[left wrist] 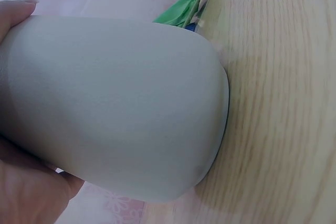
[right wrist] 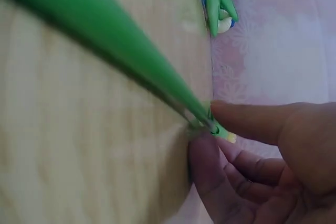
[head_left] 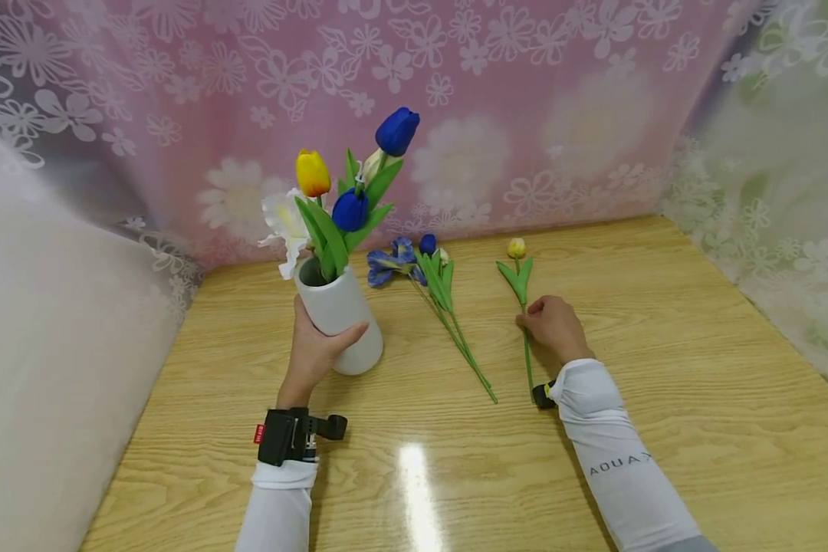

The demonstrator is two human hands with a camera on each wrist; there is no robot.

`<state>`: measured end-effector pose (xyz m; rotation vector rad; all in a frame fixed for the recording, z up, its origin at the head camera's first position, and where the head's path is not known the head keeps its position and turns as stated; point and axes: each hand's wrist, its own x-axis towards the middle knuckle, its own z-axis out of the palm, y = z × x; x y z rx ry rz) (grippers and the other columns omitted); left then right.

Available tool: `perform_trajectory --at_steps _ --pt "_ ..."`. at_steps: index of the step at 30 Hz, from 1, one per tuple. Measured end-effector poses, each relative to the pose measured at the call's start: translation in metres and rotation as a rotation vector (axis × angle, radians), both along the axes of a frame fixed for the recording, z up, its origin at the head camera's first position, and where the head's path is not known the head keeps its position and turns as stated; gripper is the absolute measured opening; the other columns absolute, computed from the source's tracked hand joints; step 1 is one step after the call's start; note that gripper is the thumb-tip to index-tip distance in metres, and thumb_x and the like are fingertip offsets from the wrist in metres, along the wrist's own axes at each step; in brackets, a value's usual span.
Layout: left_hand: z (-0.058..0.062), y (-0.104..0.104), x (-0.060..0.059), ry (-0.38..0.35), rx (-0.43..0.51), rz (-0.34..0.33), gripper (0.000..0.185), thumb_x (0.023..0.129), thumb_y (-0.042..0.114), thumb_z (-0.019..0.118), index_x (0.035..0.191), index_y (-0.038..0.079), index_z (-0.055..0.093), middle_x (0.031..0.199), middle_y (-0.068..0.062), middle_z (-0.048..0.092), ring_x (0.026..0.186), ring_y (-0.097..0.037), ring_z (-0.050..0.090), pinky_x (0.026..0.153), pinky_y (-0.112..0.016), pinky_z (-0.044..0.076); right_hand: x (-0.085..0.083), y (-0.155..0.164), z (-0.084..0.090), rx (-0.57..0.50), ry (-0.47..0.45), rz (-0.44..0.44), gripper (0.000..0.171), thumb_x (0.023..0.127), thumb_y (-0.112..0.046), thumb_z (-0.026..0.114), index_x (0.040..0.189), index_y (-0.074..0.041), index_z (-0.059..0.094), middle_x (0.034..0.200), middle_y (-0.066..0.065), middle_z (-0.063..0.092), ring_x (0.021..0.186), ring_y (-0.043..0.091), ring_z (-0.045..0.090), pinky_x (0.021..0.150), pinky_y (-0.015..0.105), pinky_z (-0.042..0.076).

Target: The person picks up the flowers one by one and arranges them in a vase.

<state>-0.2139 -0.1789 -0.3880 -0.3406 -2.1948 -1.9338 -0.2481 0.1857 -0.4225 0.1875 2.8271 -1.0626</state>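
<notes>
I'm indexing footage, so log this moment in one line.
left hand: grips vase | right hand: pinches pale-yellow tulip by stem | vase: mixed flowers | table: blue iris, blue tulip

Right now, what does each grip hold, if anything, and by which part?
The left grip holds the white vase around its body; the right grip pinches the yellow tulip by its stem, below the leaves.

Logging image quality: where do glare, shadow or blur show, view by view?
Head: a bright glare streak on the wooden table; left wrist: soft shading across the white vase; right wrist: the green stem blurred close to the lens, a soft shadow beside the right hand.
</notes>
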Motion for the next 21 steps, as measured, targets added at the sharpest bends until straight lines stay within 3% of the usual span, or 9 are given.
perform_trajectory --at_steps 9,15,21 --pt "-0.0010 -0.0003 0.0002 0.006 -0.003 0.003 0.085 0.069 0.006 0.075 0.132 0.016 0.019 0.115 -0.009 0.042 0.101 -0.023 0.045 0.081 -0.044 0.039 -0.0010 0.0033 -0.0042 0.005 0.022 -0.006 0.025 0.083 -0.023 0.060 0.090 0.001 0.066 0.067 0.006 0.064 0.061 0.017 0.057 0.060 0.033 0.045" --pt "-0.0008 -0.0001 0.0000 0.001 0.008 0.005 0.086 0.068 0.006 0.076 0.132 0.016 0.019 0.115 -0.009 0.043 0.101 -0.023 0.045 0.081 -0.044 0.039 -0.0007 0.0044 -0.0032 -0.035 0.008 -0.004 0.025 0.084 -0.020 0.057 0.092 0.002 0.065 0.068 0.006 0.063 0.060 0.016 0.060 0.065 0.035 0.046" --pt "0.0003 -0.0001 0.0007 -0.001 0.008 0.001 0.087 0.069 0.005 0.075 0.133 0.015 0.018 0.116 -0.009 0.042 0.102 -0.024 0.045 0.082 -0.045 0.038 -0.0017 0.0082 -0.0057 -0.189 -0.060 -0.012 0.026 0.088 -0.017 0.054 0.100 0.005 0.060 0.076 0.013 0.062 0.060 0.017 0.062 0.061 0.030 0.049"
